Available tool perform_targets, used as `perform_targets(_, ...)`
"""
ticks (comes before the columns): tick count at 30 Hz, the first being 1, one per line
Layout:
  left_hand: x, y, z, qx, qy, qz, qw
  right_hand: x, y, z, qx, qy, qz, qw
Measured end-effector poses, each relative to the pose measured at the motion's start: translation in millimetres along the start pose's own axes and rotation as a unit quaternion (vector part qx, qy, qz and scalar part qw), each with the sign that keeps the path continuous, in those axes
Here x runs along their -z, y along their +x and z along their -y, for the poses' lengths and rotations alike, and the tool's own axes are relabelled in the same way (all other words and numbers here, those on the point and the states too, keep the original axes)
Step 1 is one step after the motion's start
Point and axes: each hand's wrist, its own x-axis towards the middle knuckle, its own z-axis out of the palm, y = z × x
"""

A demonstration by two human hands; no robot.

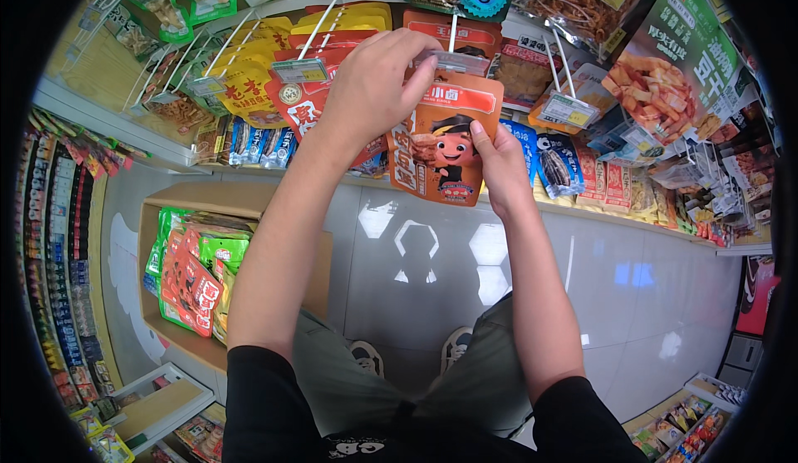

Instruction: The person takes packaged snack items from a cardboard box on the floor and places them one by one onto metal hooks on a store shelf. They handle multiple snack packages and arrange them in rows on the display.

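My right hand (502,162) grips an orange snack packet (439,145) by its right edge, thumb on the front. The packet hangs upright and shows a cartoon figure and printed writing. My left hand (383,79) reaches over its upper left corner. Thumb and forefinger pinch the clear price tag holder (464,63) at the end of a white display hook (453,33). Behind the holder, a similar brown-orange packet (480,33) is on the rack. Whether the held packet's top is on the hook is hidden.
Red packets (299,98) and yellow packets (252,89) hang on hooks to the left. A large green snack bag (676,58) hangs at the right. Below, a shelf holds blue bags (558,164). An open cardboard box (206,198) full of packets (193,282) stands on the tiled floor (399,301).
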Motion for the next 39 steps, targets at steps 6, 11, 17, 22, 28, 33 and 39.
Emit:
perform_targets(6,0.3,-2.4,-1.2,0.008,-0.004,0.009,1.000,-1.9,5.8,2.8,-0.009,0.031,-0.006,0.999)
perform_targets(11,1.8,-10.7,-3.5,0.004,0.016,0.015,1.000,-0.1,13.2,-2.1,0.000,0.028,-0.011,1.000)
perform_targets(17,1.7,-22.1,-9.5,-0.002,0.000,0.001,1.000,2.5,18.5,-4.2,-0.015,0.033,-0.030,0.999)
perform_targets(22,4.0,-28.1,-15.3,0.002,0.012,0.015,1.000,3.0,21.5,-7.9,-0.011,0.037,-0.028,0.999)
perform_targets(28,2.5,-57.0,-49.3,0.052,0.045,-0.014,0.998,4.6,28.7,-10.6,-0.018,0.032,-0.030,0.999)
perform_targets(33,4.0,-148.7,-116.7,0.253,-0.180,0.158,0.937,5.2,41.1,-18.7,-0.006,0.018,-0.043,0.999)
perform_targets(39,-30.5,-221.2,-123.2,0.129,-0.084,0.465,0.872,6.2,62.3,-33.8,0.018,0.000,-0.067,0.998)
